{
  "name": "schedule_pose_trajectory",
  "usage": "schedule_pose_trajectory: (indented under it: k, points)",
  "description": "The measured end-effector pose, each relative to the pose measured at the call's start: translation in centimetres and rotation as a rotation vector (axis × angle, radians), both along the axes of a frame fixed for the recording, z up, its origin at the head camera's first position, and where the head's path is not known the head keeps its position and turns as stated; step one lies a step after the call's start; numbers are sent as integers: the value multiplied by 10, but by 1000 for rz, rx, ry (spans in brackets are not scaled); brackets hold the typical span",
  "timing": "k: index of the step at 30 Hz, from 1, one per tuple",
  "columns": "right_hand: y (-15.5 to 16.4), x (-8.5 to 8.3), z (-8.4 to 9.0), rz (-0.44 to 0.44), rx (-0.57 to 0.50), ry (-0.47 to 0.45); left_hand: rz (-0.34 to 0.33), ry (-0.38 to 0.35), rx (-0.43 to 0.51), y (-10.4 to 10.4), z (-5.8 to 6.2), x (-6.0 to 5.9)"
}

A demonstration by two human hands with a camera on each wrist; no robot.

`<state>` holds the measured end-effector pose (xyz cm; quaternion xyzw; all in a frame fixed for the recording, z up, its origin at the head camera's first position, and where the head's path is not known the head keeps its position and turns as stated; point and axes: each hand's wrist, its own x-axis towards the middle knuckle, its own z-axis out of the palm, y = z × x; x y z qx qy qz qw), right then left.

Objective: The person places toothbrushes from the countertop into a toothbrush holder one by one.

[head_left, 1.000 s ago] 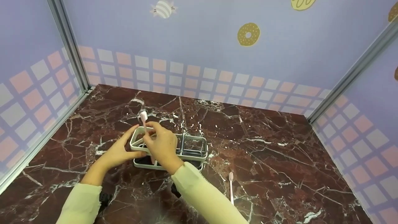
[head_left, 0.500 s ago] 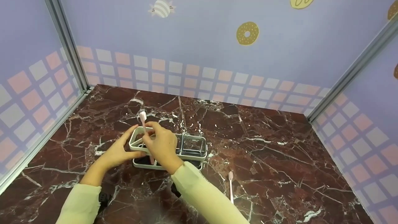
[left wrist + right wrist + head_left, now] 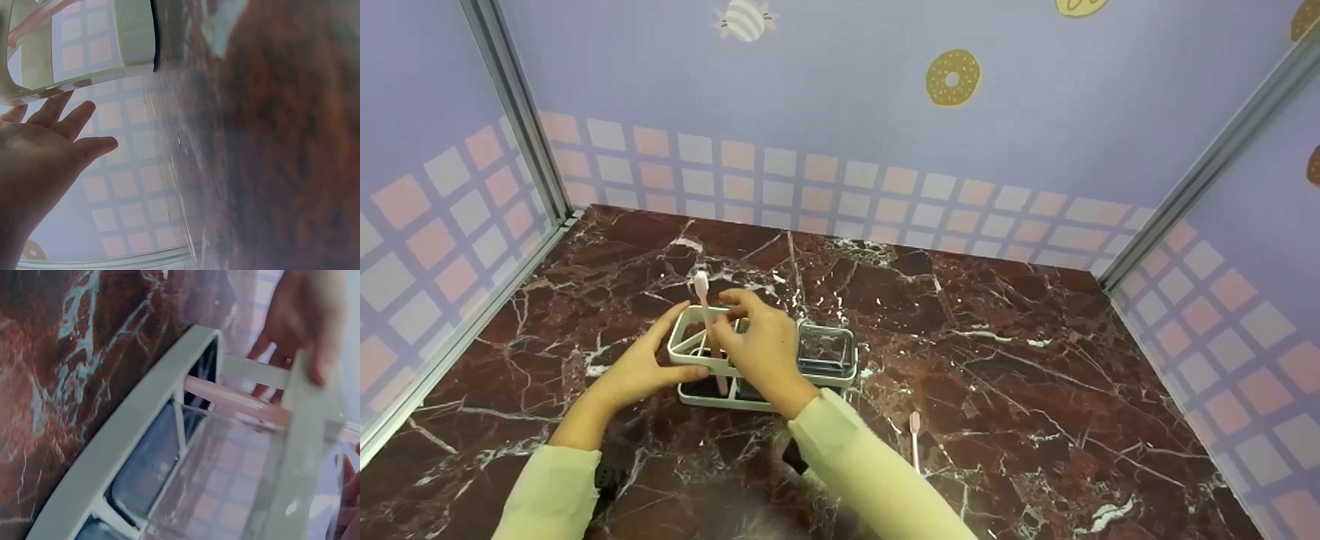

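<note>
Toothbrush and holder: counter inventory, near to far

Toothbrush, spare (image 3: 915,441): pink, lying flat on the marble counter (image 3: 1035,390), near edge, right of the right sleeve, well apart from the holder. Untouched.

Left hand (image 3: 639,365): near-left of the holder. Thumb pressed against the near side of the left end's rim, fingers (image 3: 669,324) straight and spread over the rim's left end. It steadies rather than grips; the left wrist view shows the fingers (image 3: 67,121) straight and fanned just below the rim.

Toothbrush holder (image 3: 825,358): white frame with clear compartments, standing on the counter at centre-left. Right compartment visible; left and middle partly hidden by the hands.

Right hand (image 3: 765,346): over the middle of the holder, fingers curled, pinching the upright pink toothbrush (image 3: 703,294) on its handle. Brush head up, above the rim; handle running down into the left compartment. Right wrist view shows the pink handle (image 3: 236,398) crossing inside the white rim.

Backdrop: lilac walls with checker band and doughnut print (image 3: 952,77), far side.

Risks, as judged: the holder is light and only braced by straight fingers, so a sideways tug on the handle could slide or tip it. A handle released while leaning may topple against the rim or fall out onto the counter.
</note>
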<state>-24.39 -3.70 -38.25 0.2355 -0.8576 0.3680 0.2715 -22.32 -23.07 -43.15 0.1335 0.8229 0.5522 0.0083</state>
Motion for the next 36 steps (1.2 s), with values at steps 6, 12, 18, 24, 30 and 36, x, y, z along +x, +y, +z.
schedule_pose_trajectory:
  k: [6, 12, 18, 24, 30, 36]
  points:
    - [49, 2, 12, 77, -171, -168, 20, -13, -63, -1, 0, -2]
    - [132, 7, 8, -13, -245, -215, 12, -27, -81, 1, 0, -1]
    - [203, 30, -27, -138, -119, -159, 4, -13, -69, 0, 1, 1]
    - [244, 64, -61, -252, 73, -349, 3, -23, -92, 0, 1, -2]
    - [257, 81, -70, -235, 149, -520, 6, -33, -91, -1, 3, -1]
    - [256, 83, -71, -217, 168, -694, 7, -53, -92, -1, 4, 0]
